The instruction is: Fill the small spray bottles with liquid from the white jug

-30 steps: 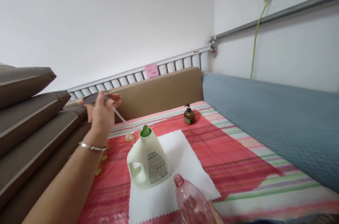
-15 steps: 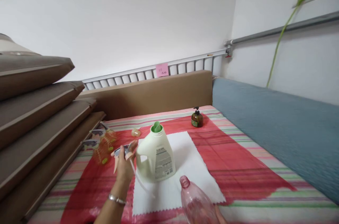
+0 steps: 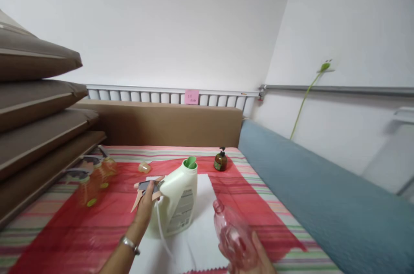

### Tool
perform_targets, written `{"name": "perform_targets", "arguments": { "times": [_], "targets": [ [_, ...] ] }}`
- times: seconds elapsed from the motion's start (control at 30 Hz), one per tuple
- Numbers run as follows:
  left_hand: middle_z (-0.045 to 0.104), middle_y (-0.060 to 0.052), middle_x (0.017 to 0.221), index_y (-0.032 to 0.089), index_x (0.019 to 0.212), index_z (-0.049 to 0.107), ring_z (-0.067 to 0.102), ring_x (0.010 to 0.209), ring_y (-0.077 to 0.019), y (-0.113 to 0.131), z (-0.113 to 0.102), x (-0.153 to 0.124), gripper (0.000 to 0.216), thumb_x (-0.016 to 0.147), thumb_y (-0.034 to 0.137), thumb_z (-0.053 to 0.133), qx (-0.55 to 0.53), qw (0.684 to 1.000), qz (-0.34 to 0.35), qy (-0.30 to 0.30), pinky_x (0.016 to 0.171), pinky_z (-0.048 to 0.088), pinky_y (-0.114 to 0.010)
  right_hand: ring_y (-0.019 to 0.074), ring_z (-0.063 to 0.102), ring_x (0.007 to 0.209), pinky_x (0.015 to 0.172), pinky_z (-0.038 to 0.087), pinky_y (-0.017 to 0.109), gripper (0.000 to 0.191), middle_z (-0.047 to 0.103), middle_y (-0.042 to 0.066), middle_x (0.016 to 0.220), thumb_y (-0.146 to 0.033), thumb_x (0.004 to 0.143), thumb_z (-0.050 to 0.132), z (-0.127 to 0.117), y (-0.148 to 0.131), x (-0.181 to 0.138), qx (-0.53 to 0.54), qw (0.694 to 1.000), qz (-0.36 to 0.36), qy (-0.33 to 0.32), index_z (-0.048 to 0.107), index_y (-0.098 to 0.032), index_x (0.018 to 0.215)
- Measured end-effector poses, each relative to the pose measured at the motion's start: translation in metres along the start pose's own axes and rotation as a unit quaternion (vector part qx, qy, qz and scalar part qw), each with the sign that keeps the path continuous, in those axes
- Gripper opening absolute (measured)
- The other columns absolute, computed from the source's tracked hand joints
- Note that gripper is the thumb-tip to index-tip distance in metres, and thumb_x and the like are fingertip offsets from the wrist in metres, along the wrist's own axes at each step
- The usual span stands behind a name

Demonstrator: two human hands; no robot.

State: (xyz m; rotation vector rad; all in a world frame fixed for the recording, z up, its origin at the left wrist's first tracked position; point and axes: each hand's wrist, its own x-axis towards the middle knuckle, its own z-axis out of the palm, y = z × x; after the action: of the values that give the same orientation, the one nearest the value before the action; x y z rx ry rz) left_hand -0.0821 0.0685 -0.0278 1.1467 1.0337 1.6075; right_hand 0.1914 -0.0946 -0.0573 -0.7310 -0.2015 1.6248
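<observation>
My left hand is closed around a spray trigger head in grey and peach, its thin clear dip tube hanging down. Just behind this hand, a pale laundry detergent jug with a green spout in its neck stands on a white scalloped sheet; whether hand and jug touch, I cannot tell. At the lower right, my right hand grips a clear pink bottle. Its neck is uncapped and points up and away from me. The bottle's lower end is cut off by the frame.
Several amber spray bottles stand at left beside stacked brown cushions. A small yellowish cup-like piece and a dark pump bottle are farther back on the red sheet. A blue padded side borders the right.
The camera view has turned and levelled, so the scene shifts left. More of my right hand now shows around the pink bottle. Both hands keep hold of the same things.
</observation>
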Motion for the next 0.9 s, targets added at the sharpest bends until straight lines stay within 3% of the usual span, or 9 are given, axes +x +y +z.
{"name": "perform_targets", "arguments": {
  "times": [0.07,0.17,0.23,0.33,0.5,0.63,0.9],
  "targets": [
    [0.071,-0.007,0.079,0.015,0.084,0.068,0.065,0.082,-0.0232,0.002,0.009,-0.002,0.041,0.078,0.052,0.051,0.047,0.998,0.03,-0.017,0.079,0.05,-0.032,0.0241,0.067,0.086,0.059,0.052,0.031,0.032,0.072,0.005,0.094,-0.048,0.067,0.07,0.013,-0.028,-0.001,-0.011,0.998,-0.059,0.015,0.067,-0.024,0.089],
    [0.071,-0.007,0.095,0.017,0.094,0.067,0.058,0.105,-0.0261,0.001,0.02,0.0,0.042,0.078,0.052,0.049,0.129,0.988,0.085,-0.028,0.1,0.039,-0.039,0.0237,0.066,0.089,0.061,0.052,0.034,0.033,0.071,0.004,0.1,-0.041,0.069,0.07,0.033,-0.067,-0.002,-0.045,0.987,-0.15,0.022,0.063,-0.027,0.098],
    [0.07,-0.008,0.097,0.017,0.095,0.066,0.054,0.112,-0.0274,-0.002,0.026,0.004,0.043,0.077,0.052,0.05,0.166,0.98,0.106,-0.025,0.104,0.034,-0.042,0.024,0.065,0.091,0.062,0.053,0.034,0.032,0.071,0.003,0.098,-0.04,0.071,0.069,0.042,-0.091,0.0,-0.078,0.981,-0.178,0.019,0.062,-0.027,0.099],
    [0.069,-0.008,0.099,0.017,0.094,0.067,0.057,0.109,-0.028,0.0,0.037,0.009,0.043,0.077,0.052,0.048,0.182,0.975,0.113,-0.054,0.099,0.04,-0.042,0.0227,0.065,0.09,0.062,0.053,0.032,0.031,0.071,0.004,0.096,-0.043,0.073,0.066,0.052,-0.122,0.004,-0.147,0.969,-0.197,0.013,0.061,-0.025,0.097],
    [0.07,-0.007,0.096,0.018,0.091,0.068,0.061,0.102,-0.0262,0.017,0.06,0.005,0.039,0.079,0.048,0.045,0.225,0.958,0.109,-0.143,0.095,0.044,-0.04,0.017,0.067,0.07,0.057,0.052,0.029,0.033,0.072,0.003,0.088,-0.043,0.074,0.064,0.058,-0.154,0.016,-0.217,0.955,-0.201,0.019,0.058,-0.024,0.1],
    [0.071,-0.006,0.09,0.021,0.09,0.068,0.063,0.096,-0.0257,0.02,0.07,0.005,0.038,0.08,0.046,0.042,0.248,0.949,0.109,-0.158,0.089,0.048,-0.038,0.016,0.066,0.063,0.054,0.05,0.027,0.035,0.072,0.002,0.08,-0.043,0.074,0.063,0.055,-0.166,0.022,-0.256,0.946,-0.196,0.03,0.057,-0.025,0.103],
    [0.069,-0.007,0.096,0.019,0.092,0.067,0.06,0.102,-0.026,0.011,0.076,0.01,0.04,0.078,0.048,0.043,0.262,0.946,0.105,-0.158,0.092,0.046,-0.037,0.0157,0.064,0.062,0.056,0.05,0.029,0.037,0.069,-0.001,0.079,-0.044,0.072,0.064,0.05,-0.188,0.031,-0.344,0.911,-0.22,0.059,0.056,-0.027,0.104]
  ]
}}
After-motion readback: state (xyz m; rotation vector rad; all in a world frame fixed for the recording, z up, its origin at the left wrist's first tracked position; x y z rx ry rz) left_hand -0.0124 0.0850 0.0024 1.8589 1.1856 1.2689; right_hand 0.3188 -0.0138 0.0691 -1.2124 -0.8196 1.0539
